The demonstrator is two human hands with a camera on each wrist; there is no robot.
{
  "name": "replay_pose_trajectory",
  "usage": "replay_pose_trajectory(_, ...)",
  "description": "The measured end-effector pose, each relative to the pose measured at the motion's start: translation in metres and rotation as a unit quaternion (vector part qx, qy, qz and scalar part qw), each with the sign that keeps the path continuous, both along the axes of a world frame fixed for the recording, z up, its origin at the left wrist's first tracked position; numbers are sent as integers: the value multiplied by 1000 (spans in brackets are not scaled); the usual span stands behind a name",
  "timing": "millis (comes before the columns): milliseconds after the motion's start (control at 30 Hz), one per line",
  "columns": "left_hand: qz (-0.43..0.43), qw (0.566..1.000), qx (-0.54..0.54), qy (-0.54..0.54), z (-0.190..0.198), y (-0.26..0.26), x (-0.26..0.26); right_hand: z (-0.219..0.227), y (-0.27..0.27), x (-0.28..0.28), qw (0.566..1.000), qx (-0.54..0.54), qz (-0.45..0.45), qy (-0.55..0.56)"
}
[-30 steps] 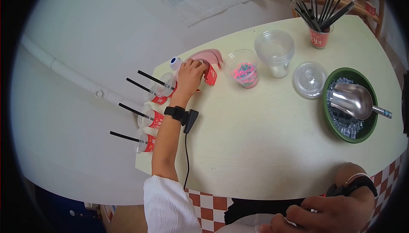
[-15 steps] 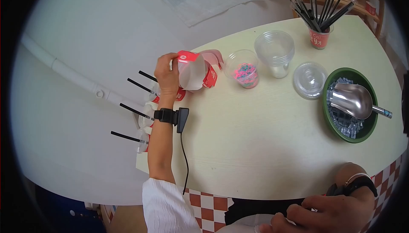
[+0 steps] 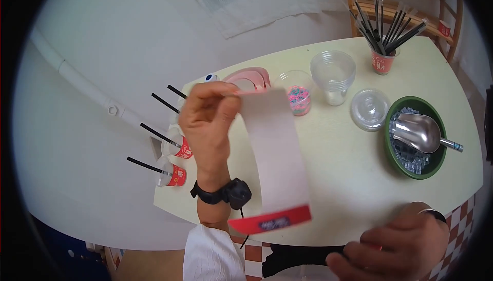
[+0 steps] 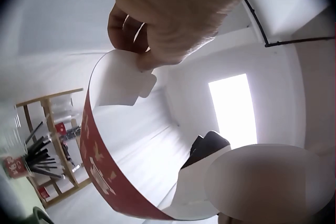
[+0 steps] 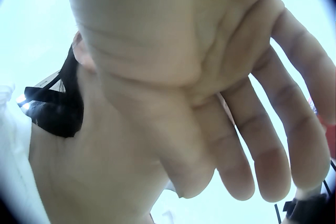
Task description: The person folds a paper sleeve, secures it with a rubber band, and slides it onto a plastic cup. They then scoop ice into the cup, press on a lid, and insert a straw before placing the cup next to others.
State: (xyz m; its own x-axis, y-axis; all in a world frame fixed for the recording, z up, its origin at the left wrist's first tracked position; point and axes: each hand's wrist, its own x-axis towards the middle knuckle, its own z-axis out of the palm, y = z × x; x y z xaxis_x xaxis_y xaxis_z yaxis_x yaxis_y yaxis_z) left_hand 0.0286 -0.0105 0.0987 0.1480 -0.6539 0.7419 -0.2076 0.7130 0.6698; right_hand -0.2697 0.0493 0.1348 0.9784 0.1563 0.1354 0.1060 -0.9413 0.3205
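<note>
My left hand (image 3: 208, 119) pinches one end of a paper cup sleeve (image 3: 277, 147) between thumb and fingers. The sleeve hangs as a curved strip over the table, pale inside, its red printed face showing at the lower end. In the left wrist view the same sleeve (image 4: 100, 166) bows in a wide arc below the fingers. Low at the table's front edge is my right hand (image 3: 393, 242), fingers loosely bent with nothing held. Its palm (image 5: 157, 40) fills the right wrist view, fingers relaxed and spread.
More pink sleeves (image 3: 251, 75) lie at the back left. Lidded cups with straws, one being a red-sleeved cup (image 3: 177, 176), line the left edge. A cup of colourful bits (image 3: 299, 101), stacked clear cups (image 3: 333, 68), lids (image 3: 370, 109), a green bowl (image 3: 436, 165) with a scoop (image 3: 421, 132) and a straw cup (image 3: 382, 64) stand rightward.
My left hand has lifted a sleeve from the pile at the back left and brought it nearer, over the table's middle. The right hand has shifted slightly, its fingers spreading a little.
</note>
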Motion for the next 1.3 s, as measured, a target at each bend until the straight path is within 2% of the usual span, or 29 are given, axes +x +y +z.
replay_pose_trajectory(33, -97, 995, 32, -5, -7, -1, -3, -4, -5, 5, 985, 112, -72, -107)
replay_pose_trajectory(67, -185, 979, 80, 21, -16, -2, -5, -9, -10, 10, 941, 220, -142, -213)
replay_pose_trajectory(167, -343, 922, 167, 72, -22, 2, -27, -17, -29, 32, 870, 272, -184, -367)
replay_pose_trajectory(267, -407, 873, 247, 106, -23, 14, -35, -16, -38, 45, 830, 366, -201, -370)
replay_pose_trajectory(367, -394, 866, 286, 109, -24, 21, -43, -16, -39, 44, 853, 398, -176, -288)
replay_pose_trajectory(400, -381, 864, 315, 101, -25, 22, -43, -22, -43, 44, 861, 408, -135, -271)
replay_pose_trajectory(500, -415, 837, 304, 188, -27, 21, -41, -22, -48, 47, 850, 469, -83, -224)
replay_pose_trajectory(600, -401, 843, 283, 218, -32, 23, -42, -22, -47, 50, 849, 483, -111, -185)
replay_pose_trajectory(700, -335, 868, 291, 222, -44, 23, -40, -24, -43, 56, 837, 485, -131, -216)
replay_pose_trajectory(800, -351, 885, 272, 142, -53, 16, -31, -26, -46, 59, 860, 434, -102, -250)
replay_pose_trajectory(900, -304, 898, 153, 280, -30, 9, -39, -20, -50, 53, 853, 390, -74, -339)
replay_pose_trajectory(967, -265, 903, 131, 312, -23, 3, -11, -19, -51, 47, 837, 356, -115, -401)
replay_pose_trajectory(1067, -309, 886, 92, 334, -22, 6, 4, -25, -56, 43, 788, 343, -140, -491)
replay_pose_trajectory(1100, -287, 918, 80, 261, -24, 6, 4, -29, -59, 44, 769, 349, -141, -517)
replay_pose_trajectory(1167, -229, 965, 56, 113, -30, 7, -4, -32, -64, 46, 762, 345, -143, -529)
replay_pose_trajectory(1300, -114, 987, 103, 48, -24, 13, -12, -34, -65, 49, 758, 368, -146, -518)
